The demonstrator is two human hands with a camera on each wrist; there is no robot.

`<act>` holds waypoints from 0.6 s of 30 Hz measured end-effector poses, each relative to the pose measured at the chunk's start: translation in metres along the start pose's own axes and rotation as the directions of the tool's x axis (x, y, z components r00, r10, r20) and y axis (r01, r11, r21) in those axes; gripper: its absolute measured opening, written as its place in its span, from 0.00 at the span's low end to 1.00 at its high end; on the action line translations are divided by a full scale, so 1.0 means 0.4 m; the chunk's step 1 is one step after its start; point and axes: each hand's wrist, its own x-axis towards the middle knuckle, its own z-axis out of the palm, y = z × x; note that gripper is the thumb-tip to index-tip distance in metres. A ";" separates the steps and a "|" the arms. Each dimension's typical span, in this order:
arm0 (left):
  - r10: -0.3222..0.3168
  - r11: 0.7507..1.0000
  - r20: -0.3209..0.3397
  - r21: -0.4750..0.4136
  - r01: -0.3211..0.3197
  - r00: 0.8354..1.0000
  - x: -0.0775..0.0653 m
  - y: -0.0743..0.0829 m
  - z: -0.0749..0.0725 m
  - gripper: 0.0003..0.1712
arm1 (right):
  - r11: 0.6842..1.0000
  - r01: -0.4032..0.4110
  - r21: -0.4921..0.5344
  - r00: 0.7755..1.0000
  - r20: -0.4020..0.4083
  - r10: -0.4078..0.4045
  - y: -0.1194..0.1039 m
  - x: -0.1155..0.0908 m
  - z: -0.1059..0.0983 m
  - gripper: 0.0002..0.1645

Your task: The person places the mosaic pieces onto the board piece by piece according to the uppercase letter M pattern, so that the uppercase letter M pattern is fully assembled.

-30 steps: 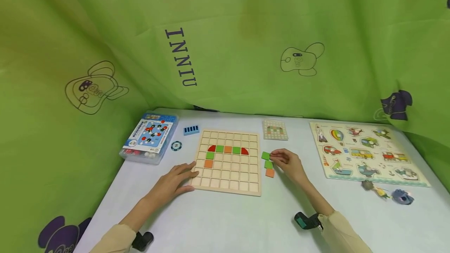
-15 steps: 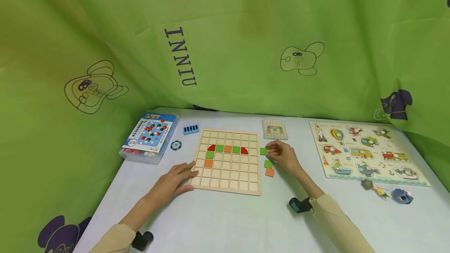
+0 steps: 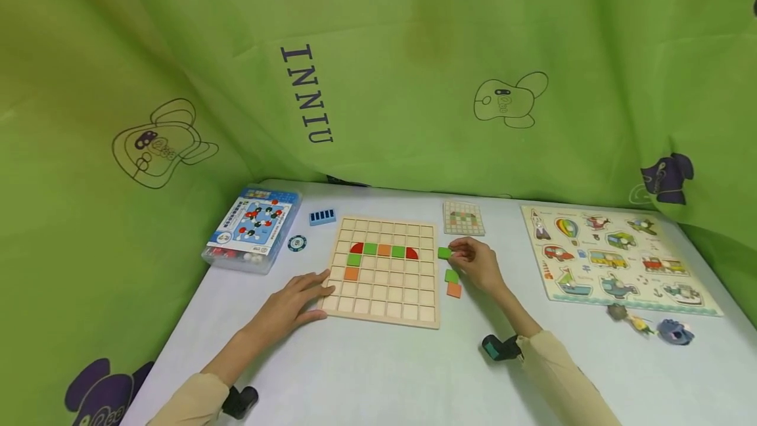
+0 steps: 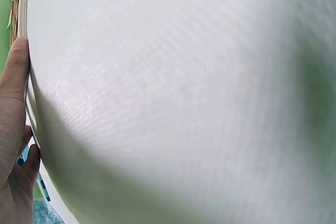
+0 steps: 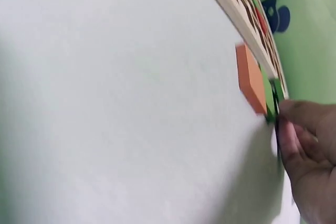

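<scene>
A square wooden grid board (image 3: 378, 294) lies in the middle of the table. Its cells hold two red quarter-round pieces and several green and orange square tiles in an arch shape. My left hand (image 3: 292, 304) rests at the board's left edge, fingers extended over the rim; the left wrist view shows its thumb (image 4: 18, 59) along the side. Just off the board's right edge, my right hand (image 3: 478, 265) pinches a green tile (image 3: 444, 253) between thumb and fingers. Below it lie another green tile (image 3: 451, 276) and an orange tile (image 3: 453, 290), touching.
Behind the board's right corner lies a pattern card (image 3: 464, 218). A picture puzzle (image 3: 618, 261) and small figurines (image 3: 674, 332) are at right. At left are a molecule-model box (image 3: 254, 229), a round chip (image 3: 298, 243) and a blue block (image 3: 322, 217). Green cloth (image 3: 402, 117) hangs around the table.
My right hand has slid the green tile slightly up and left, away from the other two tiles and closer to the board's edge. The left hand stays in place.
</scene>
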 end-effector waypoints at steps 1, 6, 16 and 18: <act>0.001 1.000 0.000 0.003 -0.001 1.000 0.000 0.000 0.000 0.27 | 1.000 -0.003 -0.004 1.000 -0.009 0.003 -0.003 -0.002 0.002 0.15; 0.001 1.000 -0.002 0.009 -0.001 1.000 0.002 0.000 -0.001 0.27 | 1.000 -0.022 -0.003 0.998 -0.062 0.021 -0.022 -0.012 0.013 0.16; 0.003 1.000 -0.005 0.005 -0.003 1.000 0.001 0.003 -0.004 0.27 | 0.998 -0.019 0.059 0.998 -0.064 0.023 -0.074 -0.029 0.048 0.16; 0.003 1.000 -0.004 0.006 -0.003 1.000 0.001 0.002 -0.004 0.27 | 0.998 -0.014 0.069 0.998 -0.059 0.018 -0.081 -0.032 0.059 0.16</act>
